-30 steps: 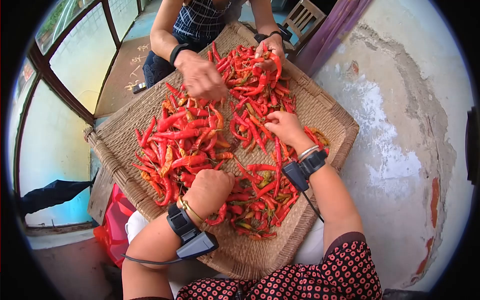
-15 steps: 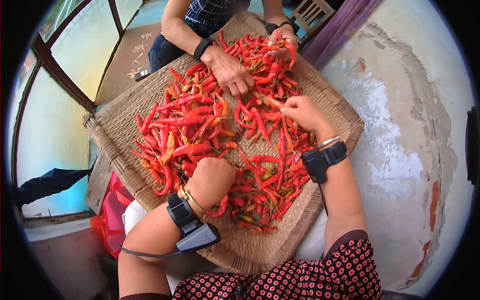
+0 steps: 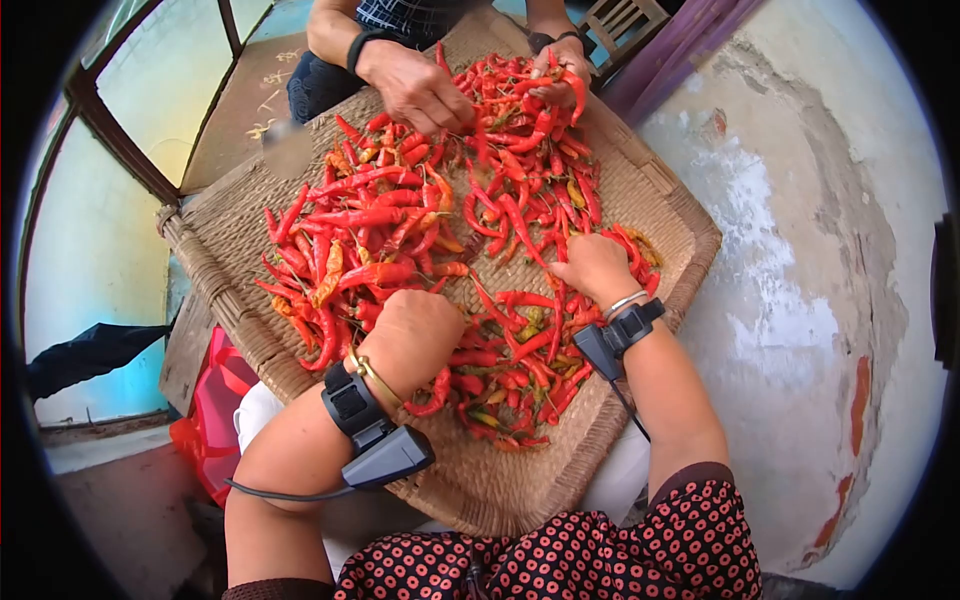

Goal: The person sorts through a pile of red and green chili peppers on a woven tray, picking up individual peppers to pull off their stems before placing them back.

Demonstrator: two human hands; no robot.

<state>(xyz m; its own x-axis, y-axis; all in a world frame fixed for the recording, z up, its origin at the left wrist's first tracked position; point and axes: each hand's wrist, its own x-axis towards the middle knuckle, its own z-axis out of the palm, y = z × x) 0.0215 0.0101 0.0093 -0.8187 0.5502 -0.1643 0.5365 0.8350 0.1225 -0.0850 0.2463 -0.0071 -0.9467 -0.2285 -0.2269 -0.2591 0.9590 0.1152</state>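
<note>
Red chili peppers (image 3: 370,217), some orange or wrinkled, lie heaped on a woven tray (image 3: 450,505). My left hand (image 3: 415,330) is closed in a fist at the near left of the heap; whatever its fingers hold is hidden beneath it. My right hand (image 3: 598,268) is curled down among the peppers on the right side, fingertips touching or beside a long red one. I cannot make out what lies inside that grip. Both wrists carry black strapped devices.
Across the tray, a co-worker's hand (image 3: 415,88) pinches a blurred red pepper, and their other hand (image 3: 560,85) holds several peppers. A rough wall (image 3: 780,300) stands at the right. A red plastic item (image 3: 220,420) and a dark folded umbrella (image 3: 95,360) are at the left.
My right hand has come down and nearer from an orange-red pepper it was pinching. My left hand stays about in place. The co-worker's hand has drawn back with a pepper.
</note>
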